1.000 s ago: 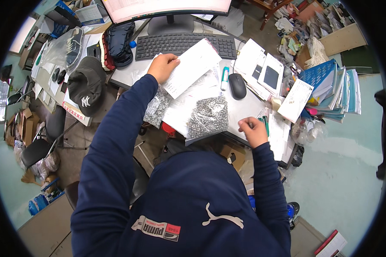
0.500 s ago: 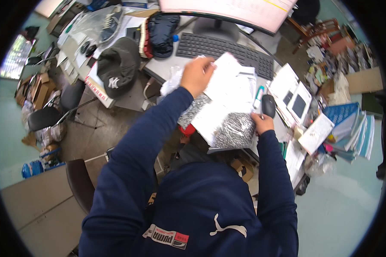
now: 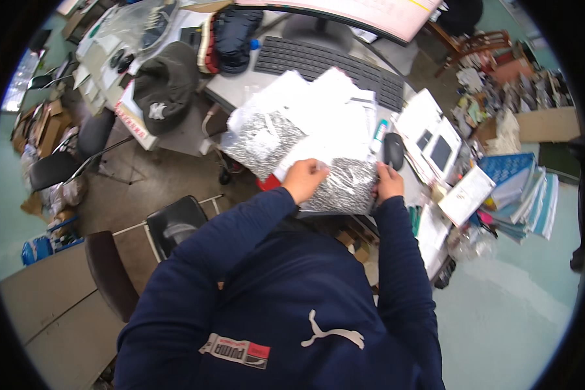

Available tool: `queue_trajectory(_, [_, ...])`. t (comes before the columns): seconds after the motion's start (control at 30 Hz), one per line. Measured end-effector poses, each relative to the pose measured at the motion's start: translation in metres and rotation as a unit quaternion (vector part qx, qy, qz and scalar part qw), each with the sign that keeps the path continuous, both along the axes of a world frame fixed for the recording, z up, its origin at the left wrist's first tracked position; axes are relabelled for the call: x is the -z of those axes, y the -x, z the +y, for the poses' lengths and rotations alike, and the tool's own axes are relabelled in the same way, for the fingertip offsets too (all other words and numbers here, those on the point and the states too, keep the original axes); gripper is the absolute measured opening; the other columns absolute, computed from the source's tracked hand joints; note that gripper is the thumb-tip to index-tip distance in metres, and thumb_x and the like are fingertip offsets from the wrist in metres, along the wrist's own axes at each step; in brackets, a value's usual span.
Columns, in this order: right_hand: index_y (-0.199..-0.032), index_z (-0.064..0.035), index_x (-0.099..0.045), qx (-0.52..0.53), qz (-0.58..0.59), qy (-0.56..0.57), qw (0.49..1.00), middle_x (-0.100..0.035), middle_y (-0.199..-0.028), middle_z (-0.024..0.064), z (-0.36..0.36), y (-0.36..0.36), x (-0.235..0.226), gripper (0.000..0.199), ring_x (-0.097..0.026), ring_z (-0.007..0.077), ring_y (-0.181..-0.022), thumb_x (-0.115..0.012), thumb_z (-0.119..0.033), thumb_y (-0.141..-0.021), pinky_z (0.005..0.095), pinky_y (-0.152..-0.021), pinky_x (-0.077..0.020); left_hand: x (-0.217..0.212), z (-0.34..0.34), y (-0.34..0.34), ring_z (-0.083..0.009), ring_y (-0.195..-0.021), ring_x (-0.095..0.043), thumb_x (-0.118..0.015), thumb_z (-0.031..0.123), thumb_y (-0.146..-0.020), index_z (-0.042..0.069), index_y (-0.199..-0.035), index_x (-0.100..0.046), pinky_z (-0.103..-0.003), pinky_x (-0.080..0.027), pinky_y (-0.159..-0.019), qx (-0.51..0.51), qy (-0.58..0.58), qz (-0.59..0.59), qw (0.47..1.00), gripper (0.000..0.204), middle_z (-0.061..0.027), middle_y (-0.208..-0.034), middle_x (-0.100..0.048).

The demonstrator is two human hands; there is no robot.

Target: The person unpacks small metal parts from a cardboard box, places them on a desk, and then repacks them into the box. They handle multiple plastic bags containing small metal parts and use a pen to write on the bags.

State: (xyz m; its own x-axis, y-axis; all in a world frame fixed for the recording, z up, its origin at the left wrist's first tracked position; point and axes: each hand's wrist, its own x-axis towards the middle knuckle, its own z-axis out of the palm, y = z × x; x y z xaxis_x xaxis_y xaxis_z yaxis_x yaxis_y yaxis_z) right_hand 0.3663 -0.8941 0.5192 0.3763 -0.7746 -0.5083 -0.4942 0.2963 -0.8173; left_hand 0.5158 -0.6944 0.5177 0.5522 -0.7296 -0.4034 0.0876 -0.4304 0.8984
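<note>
Fingers, head view: L hand's (image 3: pixel 305 181) nearly closed, pinching L side of clear bag (image 3: pixel 346 190) w/ small metal pcs; R hand's (image 3: pixel 390 182) curled on its R side. Bag's at desk's (image 3: pixel 230 87) front edge, papers (image 3: pixel 337 123) behind, 2nd bag (image 3: pixel 264 140) to L, mouse (image 3: pixel 394 151) near R hand.

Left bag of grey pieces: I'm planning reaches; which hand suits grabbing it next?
Likely the left hand: nearer the left bag; the right hand is at the far edge of the right bag.
</note>
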Motion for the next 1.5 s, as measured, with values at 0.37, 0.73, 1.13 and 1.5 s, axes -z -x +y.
queue_trajectory(0.37, [-0.101, 0.0019, -0.064, 0.081, -0.175, -0.067, 0.979, -0.056, -0.067, 0.0009, 0.023, 0.044, -0.047, 0.028, -0.049, 0.0082, -0.044, -0.072, -0.020, -0.087, 0.0242, -0.037, -0.0366, -0.048, -0.014, 0.032, -0.0013, -0.058, -0.045, -0.049, 0.018, -0.101, 0.002, -0.100, -0.065, -0.020, -0.038, -0.048, -0.060, 0.114, 0.073, 0.989, 0.023, -0.0017, -0.090, -0.068])
queue_trajectory(0.73, [-0.095, -0.0032, -0.058, 0.030, -0.297, 0.102, 0.949, -0.065, -0.093, 0.0100, 0.006, 0.066, -0.113, 0.010, -0.051, 0.0085, -0.053, -0.065, -0.009, -0.090, 0.0219, -0.044, -0.0388, -0.076, -0.047, 0.017, -0.0121, -0.100, -0.061, -0.045, 0.011, -0.102, -0.003, -0.114, -0.062, -0.028, -0.046, -0.092, 0.046, 0.254, 0.088, 0.962, 0.026, -0.0076, -0.106, -0.068])
queue_trajectory(1.13, [-0.092, -0.0014, -0.050, 0.019, -0.306, 0.180, 0.935, -0.064, -0.095, 0.0171, 0.027, 0.058, -0.135, 0.012, -0.065, 0.0164, -0.073, -0.062, -0.003, -0.092, 0.0210, -0.049, -0.0484, -0.046, -0.026, 0.027, -0.0144, -0.093, -0.063, -0.047, 0.015, -0.099, -0.005, -0.107, -0.064, -0.029, -0.051, -0.084, -0.041, 0.232, 0.104, 0.966, 0.027, -0.0096, -0.097, -0.067])
queue_trajectory(1.5, [-0.079, -0.0012, -0.052, -0.186, -0.276, 0.217, 0.918, -0.067, -0.083, 0.0161, 0.051, 0.109, -0.201, 0.013, -0.064, 0.0198, -0.078, -0.061, 0.008, -0.076, 0.0295, -0.068, -0.0504, -0.070, -0.054, 0.046, -0.0282, -0.106, -0.064, -0.037, 0.058, -0.098, -0.001, -0.133, -0.047, -0.043, -0.056, -0.087, 0.103, 0.136, 0.567, 0.806, 0.070, -0.0198, -0.121, -0.061])
